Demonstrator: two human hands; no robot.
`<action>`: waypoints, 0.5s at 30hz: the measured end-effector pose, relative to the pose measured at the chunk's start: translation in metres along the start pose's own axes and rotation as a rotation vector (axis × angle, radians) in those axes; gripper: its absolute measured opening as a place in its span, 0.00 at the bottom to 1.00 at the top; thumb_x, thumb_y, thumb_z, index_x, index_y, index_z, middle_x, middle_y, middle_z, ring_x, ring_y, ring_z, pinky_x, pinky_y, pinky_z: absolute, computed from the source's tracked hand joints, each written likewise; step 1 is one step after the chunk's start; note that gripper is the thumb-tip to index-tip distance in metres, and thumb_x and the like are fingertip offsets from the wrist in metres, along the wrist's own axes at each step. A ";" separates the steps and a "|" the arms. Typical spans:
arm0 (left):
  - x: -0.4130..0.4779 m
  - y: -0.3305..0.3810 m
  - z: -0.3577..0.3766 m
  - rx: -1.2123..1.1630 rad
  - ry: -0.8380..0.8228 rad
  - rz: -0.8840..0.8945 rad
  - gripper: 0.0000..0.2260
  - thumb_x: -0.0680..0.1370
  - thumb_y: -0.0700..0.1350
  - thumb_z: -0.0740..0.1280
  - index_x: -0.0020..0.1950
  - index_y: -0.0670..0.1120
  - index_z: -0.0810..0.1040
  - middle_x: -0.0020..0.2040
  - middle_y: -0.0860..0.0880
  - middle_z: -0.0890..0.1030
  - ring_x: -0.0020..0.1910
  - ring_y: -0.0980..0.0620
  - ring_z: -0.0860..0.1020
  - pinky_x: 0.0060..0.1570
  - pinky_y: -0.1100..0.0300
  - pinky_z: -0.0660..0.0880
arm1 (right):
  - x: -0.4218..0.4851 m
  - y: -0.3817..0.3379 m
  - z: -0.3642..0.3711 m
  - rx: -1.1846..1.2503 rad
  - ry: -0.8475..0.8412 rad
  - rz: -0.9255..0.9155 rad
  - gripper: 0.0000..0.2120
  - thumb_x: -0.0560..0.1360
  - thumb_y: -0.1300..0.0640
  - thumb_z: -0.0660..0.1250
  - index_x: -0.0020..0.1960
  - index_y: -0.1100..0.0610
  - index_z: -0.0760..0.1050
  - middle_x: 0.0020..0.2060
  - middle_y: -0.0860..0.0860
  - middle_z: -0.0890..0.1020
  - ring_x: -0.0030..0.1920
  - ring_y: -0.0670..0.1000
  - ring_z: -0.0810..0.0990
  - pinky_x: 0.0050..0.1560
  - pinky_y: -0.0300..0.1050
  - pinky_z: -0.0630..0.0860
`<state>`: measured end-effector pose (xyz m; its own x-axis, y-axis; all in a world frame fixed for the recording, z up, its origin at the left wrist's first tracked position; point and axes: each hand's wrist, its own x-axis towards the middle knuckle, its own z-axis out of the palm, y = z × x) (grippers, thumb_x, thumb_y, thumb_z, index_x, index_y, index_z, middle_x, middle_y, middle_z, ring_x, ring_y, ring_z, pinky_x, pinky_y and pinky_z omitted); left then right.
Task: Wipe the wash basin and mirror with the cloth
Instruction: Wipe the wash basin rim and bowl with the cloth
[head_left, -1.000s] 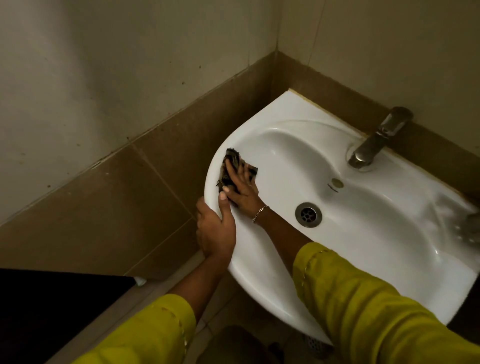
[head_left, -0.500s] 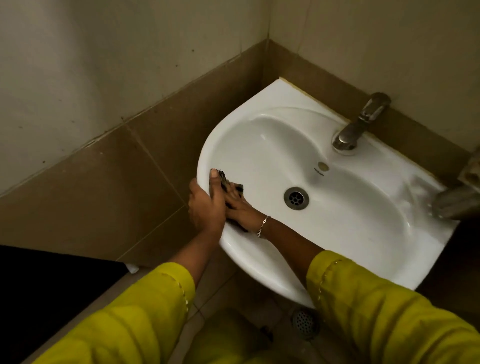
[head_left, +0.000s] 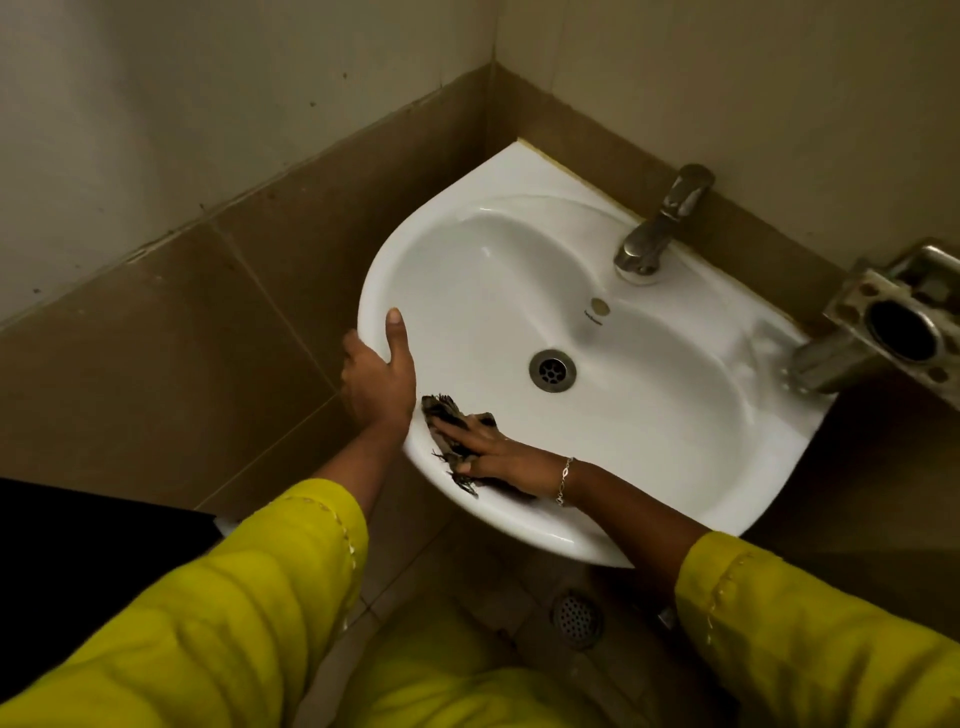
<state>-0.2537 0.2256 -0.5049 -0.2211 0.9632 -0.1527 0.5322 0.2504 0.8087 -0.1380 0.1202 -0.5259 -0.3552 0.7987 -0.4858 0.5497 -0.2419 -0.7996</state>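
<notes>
The fingers of the right hand (head_left: 493, 454) are laid flat and spread on a dark, frayed cloth (head_left: 451, 426), which is pressed against the near-left inner wall of the white wash basin (head_left: 649, 415). The basin's left rim is gripped by the left hand (head_left: 379, 384) — thumb inside, fingers curled underneath. A metal drain (head_left: 552, 370) is set at the bowl's centre, a tap (head_left: 660, 223) at the far edge. The corner is clad in brown tiles (head_left: 156, 364) — paler wall above.

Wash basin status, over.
Left hand grips the wash basin rim. Right hand presses the cloth flat on the near rim. Nothing in the way.
</notes>
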 end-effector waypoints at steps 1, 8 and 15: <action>0.000 0.000 0.000 0.009 0.002 0.000 0.29 0.76 0.63 0.54 0.66 0.40 0.67 0.60 0.38 0.77 0.58 0.37 0.75 0.57 0.47 0.73 | -0.007 0.003 0.000 -0.006 -0.014 0.014 0.35 0.71 0.45 0.53 0.75 0.47 0.46 0.76 0.49 0.44 0.75 0.51 0.39 0.74 0.51 0.39; 0.000 0.002 0.001 0.072 0.007 0.025 0.30 0.77 0.61 0.56 0.66 0.38 0.66 0.61 0.35 0.76 0.59 0.35 0.75 0.56 0.47 0.71 | -0.051 0.025 -0.007 -0.136 -0.082 0.086 0.25 0.81 0.53 0.52 0.76 0.50 0.47 0.76 0.50 0.45 0.76 0.51 0.41 0.75 0.50 0.40; -0.001 0.002 0.001 0.157 -0.007 0.042 0.27 0.78 0.57 0.58 0.66 0.37 0.64 0.62 0.34 0.74 0.60 0.33 0.74 0.56 0.46 0.70 | -0.096 0.046 -0.021 -0.466 -0.134 0.236 0.24 0.82 0.50 0.49 0.75 0.46 0.45 0.77 0.50 0.47 0.76 0.52 0.46 0.75 0.47 0.45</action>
<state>-0.2515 0.2248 -0.5036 -0.1904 0.9737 -0.1248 0.6620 0.2212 0.7161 -0.0630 0.0436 -0.5084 -0.2578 0.6677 -0.6984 0.8926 -0.1120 -0.4366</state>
